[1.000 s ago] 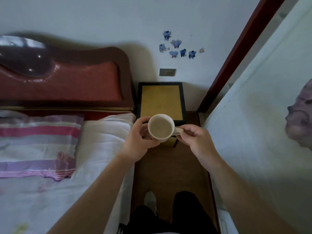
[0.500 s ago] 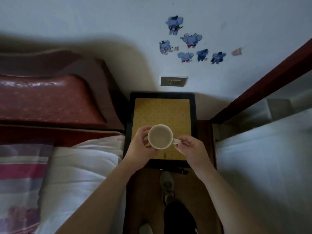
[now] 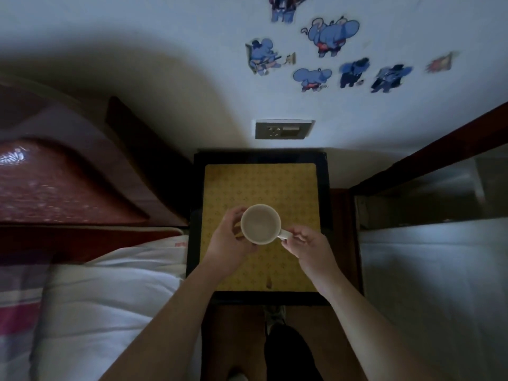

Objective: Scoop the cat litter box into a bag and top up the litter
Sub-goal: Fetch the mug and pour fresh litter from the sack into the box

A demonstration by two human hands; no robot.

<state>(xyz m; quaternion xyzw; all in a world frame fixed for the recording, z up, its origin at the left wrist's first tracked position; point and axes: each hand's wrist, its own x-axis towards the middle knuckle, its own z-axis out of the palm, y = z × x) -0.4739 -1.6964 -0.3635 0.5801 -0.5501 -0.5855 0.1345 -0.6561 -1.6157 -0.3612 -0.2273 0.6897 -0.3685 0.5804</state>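
In the head view, the left hand [image 3: 228, 243] curls round the side of a white cup [image 3: 260, 224] and the right hand [image 3: 308, 243] pinches its handle, holding the cup over the yellow surface [image 3: 261, 182] beside the bed [image 3: 110, 298], below a socket [image 3: 283, 129] and blue stickers [image 3: 330, 34].

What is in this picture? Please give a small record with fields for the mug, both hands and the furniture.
mug: white, upright, over the nightstand
left hand: grips the mug's body
right hand: pinches the mug's handle
nightstand: yellow patterned top, black frame
bed: left of the nightstand, white bedding
wall: socket, blue elephant stickers
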